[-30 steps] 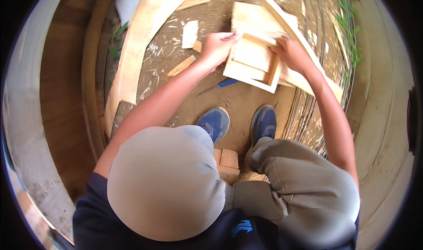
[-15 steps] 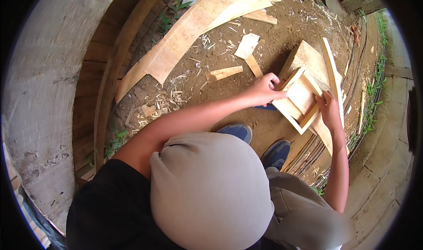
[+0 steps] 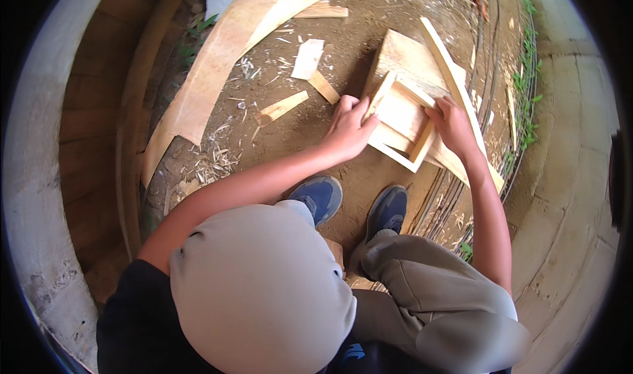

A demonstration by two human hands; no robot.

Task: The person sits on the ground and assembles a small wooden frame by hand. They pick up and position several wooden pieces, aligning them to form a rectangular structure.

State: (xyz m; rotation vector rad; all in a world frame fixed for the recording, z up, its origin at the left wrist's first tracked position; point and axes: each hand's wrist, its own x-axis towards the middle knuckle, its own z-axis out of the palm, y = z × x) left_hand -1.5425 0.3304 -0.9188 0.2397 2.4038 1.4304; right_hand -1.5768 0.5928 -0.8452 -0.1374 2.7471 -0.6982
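A small square frame of pale wooden strips (image 3: 423, 144) is tilted between my two hands. My left hand (image 3: 349, 128) grips its left side, the thumb on the near bar and the fingers folded against the outer edge. On the opposite side, my right hand (image 3: 453, 124) closes over the right corner with bent fingers. Behind the frame is a thick wooden block (image 3: 412, 56), its surface partly visible through the opening. A long thin wooden strip (image 3: 448, 67) leans along the block's right side, by my right hand.
Wood offcuts (image 3: 282, 108), a pale flat scrap (image 3: 308, 59) and shavings litter the dirt ground. A long curved sheet of wood (image 3: 211, 77) lies to the left. Both shoes (image 3: 388, 209) are close below the frame. A concrete edge (image 3: 560, 143) runs along the right, beside thin rods.
The whole view has shifted, so the frame and both hands sit further left in the picture. My left hand has changed from a pinch at the frame's edge to a fuller grip around its side.
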